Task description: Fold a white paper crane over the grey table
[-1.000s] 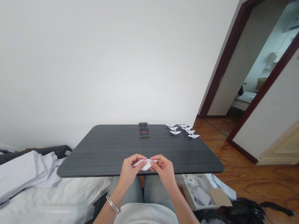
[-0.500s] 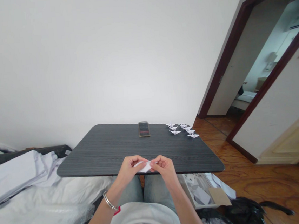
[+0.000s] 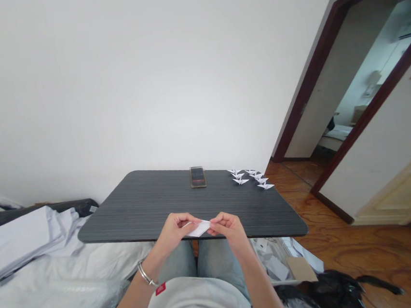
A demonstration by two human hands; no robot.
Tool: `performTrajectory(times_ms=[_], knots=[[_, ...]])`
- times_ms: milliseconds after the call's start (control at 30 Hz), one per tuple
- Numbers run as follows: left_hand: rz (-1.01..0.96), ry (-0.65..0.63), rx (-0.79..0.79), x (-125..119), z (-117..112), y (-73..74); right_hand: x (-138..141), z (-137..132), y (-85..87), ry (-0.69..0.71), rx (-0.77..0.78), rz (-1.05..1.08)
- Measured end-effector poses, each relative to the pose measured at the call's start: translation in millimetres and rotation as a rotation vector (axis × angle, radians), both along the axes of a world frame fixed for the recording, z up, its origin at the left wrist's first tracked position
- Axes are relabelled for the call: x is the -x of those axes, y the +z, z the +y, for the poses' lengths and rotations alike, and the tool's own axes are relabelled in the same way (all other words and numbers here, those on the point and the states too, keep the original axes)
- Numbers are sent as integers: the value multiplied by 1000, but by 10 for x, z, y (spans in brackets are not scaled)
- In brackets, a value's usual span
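Observation:
A small piece of folded white paper (image 3: 200,228) is held between both hands, just above the near edge of the dark table (image 3: 151,198). My left hand (image 3: 178,228) is closed on its left side, the thumb on top. At the right end, my right hand (image 3: 227,224) pinches the paper between thumb and fingers. The undersides of the fingers are hidden. Several white paper cranes (image 3: 240,181) stand in a group at the table's far right.
A phone (image 3: 197,177) lies at the table's back edge by the wall. Stacked white paper sheets (image 3: 21,239) lie at left. Below the table's right side are a box of paper scraps (image 3: 274,263) and a black plastic bag (image 3: 335,291).
My hands have moved slightly apart, and more of the folded paper shows between them. The cranes and the phone stay where they were.

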State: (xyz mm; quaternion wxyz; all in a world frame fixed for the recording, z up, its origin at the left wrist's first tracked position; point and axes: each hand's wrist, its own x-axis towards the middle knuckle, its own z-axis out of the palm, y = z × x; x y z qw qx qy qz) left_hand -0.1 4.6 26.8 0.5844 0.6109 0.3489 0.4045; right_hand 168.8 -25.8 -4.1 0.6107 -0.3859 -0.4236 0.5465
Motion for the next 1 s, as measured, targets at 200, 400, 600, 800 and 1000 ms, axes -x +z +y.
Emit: performTrajectory(times_ms=[200, 400, 600, 800, 1000], knots=[[12, -30, -40, 15, 2, 1, -8, -20, 36, 3, 12, 25], [90, 1, -185, 30, 16, 18, -17, -14, 15, 26, -9, 41], [235, 27, -320, 15, 5, 38, 29, 30, -13, 50, -20, -47], [305, -1, -389, 6, 3, 35, 64, 49, -2, 62, 30, -82], [183, -68, -278, 22, 9, 34, 60, 35, 36, 58, 29, -68]])
